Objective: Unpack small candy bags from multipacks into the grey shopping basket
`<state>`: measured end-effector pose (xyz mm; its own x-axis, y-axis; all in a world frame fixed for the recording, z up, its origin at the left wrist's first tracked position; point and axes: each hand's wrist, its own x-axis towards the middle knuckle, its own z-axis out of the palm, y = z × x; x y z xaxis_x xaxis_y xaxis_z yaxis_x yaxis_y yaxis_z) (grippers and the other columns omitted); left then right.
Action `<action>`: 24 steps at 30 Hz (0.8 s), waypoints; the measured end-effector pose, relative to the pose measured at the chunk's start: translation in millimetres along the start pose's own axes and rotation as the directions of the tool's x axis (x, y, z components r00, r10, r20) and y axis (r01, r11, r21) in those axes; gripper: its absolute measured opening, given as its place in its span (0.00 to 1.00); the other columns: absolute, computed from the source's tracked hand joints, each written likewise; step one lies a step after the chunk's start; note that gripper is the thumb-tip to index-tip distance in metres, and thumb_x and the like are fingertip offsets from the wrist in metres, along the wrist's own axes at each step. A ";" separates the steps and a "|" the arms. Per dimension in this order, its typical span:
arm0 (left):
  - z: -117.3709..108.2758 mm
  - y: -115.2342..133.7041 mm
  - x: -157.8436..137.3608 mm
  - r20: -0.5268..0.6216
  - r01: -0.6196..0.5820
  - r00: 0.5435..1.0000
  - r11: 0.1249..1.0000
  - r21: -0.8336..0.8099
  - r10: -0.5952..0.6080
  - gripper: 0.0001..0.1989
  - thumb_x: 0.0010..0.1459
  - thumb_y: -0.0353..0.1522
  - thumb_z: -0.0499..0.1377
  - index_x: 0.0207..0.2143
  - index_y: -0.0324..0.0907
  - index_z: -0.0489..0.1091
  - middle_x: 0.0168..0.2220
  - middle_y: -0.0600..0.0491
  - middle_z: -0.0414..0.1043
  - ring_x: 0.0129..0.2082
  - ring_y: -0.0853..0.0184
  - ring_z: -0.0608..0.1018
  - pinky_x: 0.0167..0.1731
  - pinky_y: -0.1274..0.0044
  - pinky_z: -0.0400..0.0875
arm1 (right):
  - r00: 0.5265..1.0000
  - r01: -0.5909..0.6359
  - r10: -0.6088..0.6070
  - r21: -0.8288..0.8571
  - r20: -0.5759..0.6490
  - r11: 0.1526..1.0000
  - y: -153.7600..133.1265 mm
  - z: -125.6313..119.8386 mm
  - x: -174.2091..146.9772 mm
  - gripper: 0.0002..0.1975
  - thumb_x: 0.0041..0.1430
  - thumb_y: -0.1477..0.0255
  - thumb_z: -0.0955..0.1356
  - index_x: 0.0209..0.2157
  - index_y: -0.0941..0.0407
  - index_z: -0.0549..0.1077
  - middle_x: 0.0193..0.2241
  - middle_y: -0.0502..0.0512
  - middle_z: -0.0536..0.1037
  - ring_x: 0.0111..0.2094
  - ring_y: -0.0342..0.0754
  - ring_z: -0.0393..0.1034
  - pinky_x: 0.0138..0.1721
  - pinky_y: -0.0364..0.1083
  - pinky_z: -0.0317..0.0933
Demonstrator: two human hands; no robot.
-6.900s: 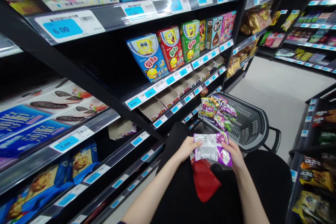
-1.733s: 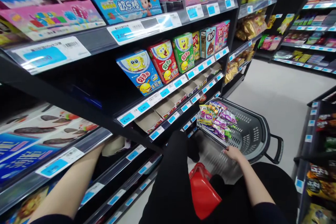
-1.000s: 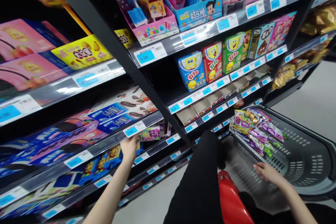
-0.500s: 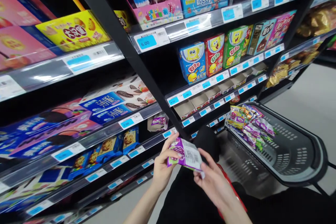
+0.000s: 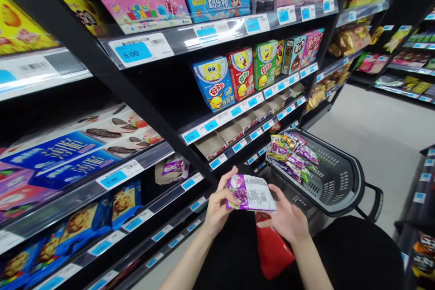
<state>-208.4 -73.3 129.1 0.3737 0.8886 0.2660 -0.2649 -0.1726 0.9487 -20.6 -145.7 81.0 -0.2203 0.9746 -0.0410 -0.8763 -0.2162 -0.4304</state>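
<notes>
A purple-and-white candy packet (image 5: 253, 194) is held between my two hands, its barcode side facing up. My left hand (image 5: 219, 204) grips the purple end, thumb on top. At the white end, my right hand (image 5: 288, 217) pinches the edge with its fingers partly behind the packet. Beyond my hands to the right, a dark shopping basket (image 5: 343, 181) stands on the floor with several purple packets (image 5: 299, 161) and a yellow packet (image 5: 280, 147) inside. A similar purple packet (image 5: 175, 165) lies in a carton on the low shelf at left.
Shelves with price tags run along the left. They hold cartoon-printed boxes (image 5: 214, 84), blue biscuit boxes (image 5: 54, 149) and blue cookie bags (image 5: 81, 224). Something red (image 5: 273, 249) lies by my lap. Another shelf unit (image 5: 416, 204) edges the right side.
My view has swung to the right, so the shelves and basket appear farther left and more aisle shows. The packet, still in both hands, now faces up flatter.
</notes>
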 end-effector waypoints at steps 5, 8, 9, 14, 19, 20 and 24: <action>34.3 -8.1 41.4 0.044 0.139 0.990 0.956 -0.259 -0.133 0.05 0.41 0.28 0.60 0.15 0.38 0.70 0.60 0.49 0.60 0.54 0.48 0.68 0.49 0.67 0.66 | 0.956 0.137 -0.155 -0.087 -0.250 0.987 14.5 -7.3 11.6 0.26 0.44 0.65 0.76 0.47 0.46 0.70 0.43 0.52 0.77 0.39 0.51 0.73 0.41 0.52 0.67; 57.0 -25.6 59.6 0.053 0.312 0.948 0.881 -0.355 -0.315 0.04 0.44 0.29 0.59 0.21 0.38 0.73 0.61 0.48 0.60 0.47 0.54 0.73 0.42 0.69 0.69 | 0.880 0.199 -0.271 -0.216 -0.391 0.956 10.5 -19.9 15.0 0.21 0.42 0.68 0.77 0.41 0.49 0.73 0.38 0.53 0.79 0.36 0.51 0.75 0.40 0.53 0.67; 63.9 -34.0 61.8 0.051 0.363 0.927 0.853 -0.375 -0.372 0.06 0.47 0.32 0.59 0.28 0.39 0.74 0.61 0.48 0.60 0.47 0.55 0.73 0.42 0.69 0.70 | 0.841 0.235 -0.326 -0.252 -0.432 0.939 7.1 -24.5 15.7 0.19 0.43 0.67 0.76 0.39 0.50 0.73 0.37 0.53 0.79 0.36 0.51 0.75 0.39 0.53 0.67; 85.7 -81.0 46.6 0.188 0.577 0.817 0.773 -0.265 -0.545 0.35 0.35 0.39 0.72 0.48 0.40 0.70 0.53 0.42 0.71 0.48 0.54 0.74 0.45 0.67 0.70 | 0.696 0.308 -0.502 -0.418 -0.513 0.855 -9.4 -43.0 15.9 0.18 0.46 0.60 0.74 0.39 0.51 0.73 0.36 0.52 0.80 0.40 0.51 0.74 0.41 0.52 0.67; 71.7 -100.5 37.3 0.309 0.710 0.693 0.692 -0.132 -0.651 0.27 0.35 0.32 0.73 0.41 0.33 0.74 0.34 0.45 0.79 0.33 0.58 0.80 0.32 0.70 0.76 | 0.677 0.164 -0.512 -0.569 -0.529 0.806 -28.4 -62.5 3.8 0.13 0.38 0.66 0.77 0.25 0.57 0.76 0.24 0.51 0.77 0.29 0.49 0.73 0.31 0.46 0.67; 66.0 -100.8 38.4 0.356 0.742 0.649 0.662 -0.102 -0.672 0.26 0.34 0.31 0.73 0.39 0.33 0.74 0.32 0.45 0.79 0.30 0.59 0.80 0.28 0.71 0.76 | 0.675 0.143 -0.511 -0.586 -0.531 0.798 -32.6 -66.0 0.8 0.13 0.38 0.66 0.77 0.25 0.57 0.76 0.23 0.50 0.77 0.28 0.49 0.73 0.30 0.45 0.67; 48.2 -102.6 42.5 0.516 0.828 0.491 0.560 -0.027 -0.702 0.28 0.30 0.24 0.73 0.39 0.34 0.74 0.28 0.46 0.79 0.25 0.57 0.80 0.18 0.75 0.74 | 0.698 0.105 -0.504 -0.623 -0.509 0.775 -41.5 -73.4 -5.6 0.20 0.40 0.65 0.76 0.39 0.55 0.77 0.29 0.53 0.79 0.28 0.50 0.74 0.30 0.48 0.68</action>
<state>-122.5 -38.3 51.3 0.8280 0.3385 -0.4469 0.1372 0.6505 0.7470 48.4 -137.8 32.9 0.5063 0.8188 -0.2705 -0.4351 -0.0283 -0.8999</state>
